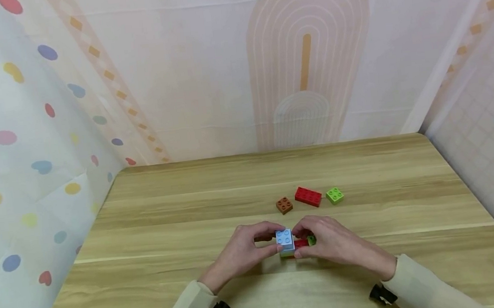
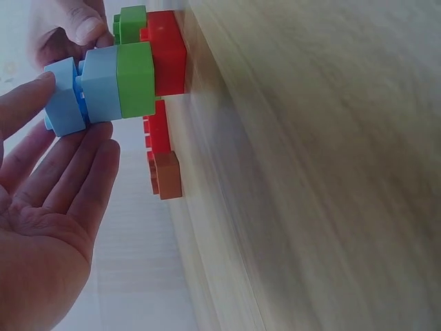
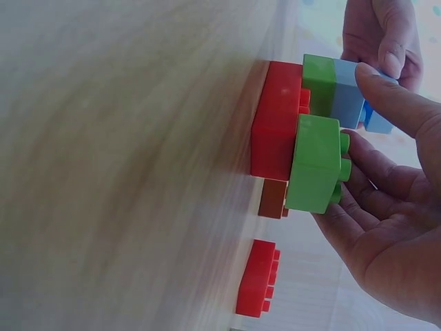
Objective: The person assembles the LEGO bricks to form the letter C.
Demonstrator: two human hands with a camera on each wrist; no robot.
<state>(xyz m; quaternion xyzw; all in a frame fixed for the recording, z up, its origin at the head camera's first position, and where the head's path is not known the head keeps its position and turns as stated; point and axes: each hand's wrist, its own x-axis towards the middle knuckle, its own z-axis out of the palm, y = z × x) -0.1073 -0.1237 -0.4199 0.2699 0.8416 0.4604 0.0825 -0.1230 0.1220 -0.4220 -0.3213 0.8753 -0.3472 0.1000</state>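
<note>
My left hand [image 1: 243, 249] pinches a light blue toy brick [image 1: 284, 238] between thumb and fingers. This brick sits slightly tilted over the studs of a second light blue brick [image 2: 102, 84], with a narrow gap showing. Below that comes a green brick [image 2: 136, 81], standing on one end of a long red brick [image 3: 275, 124] that lies on the table. Another green brick [image 3: 313, 165] is on the red brick's other end. My right hand [image 1: 332, 238] holds the stack from the right, its thumb at the lower light blue brick and its other fingers behind.
Behind the hands, a brown brick [image 1: 284, 205], a second red brick [image 1: 308, 196] and a lime green brick [image 1: 335, 195] lie loose on the wooden table [image 1: 167, 207]. Patterned cloth [image 1: 193, 69] hangs along the table's back and sides.
</note>
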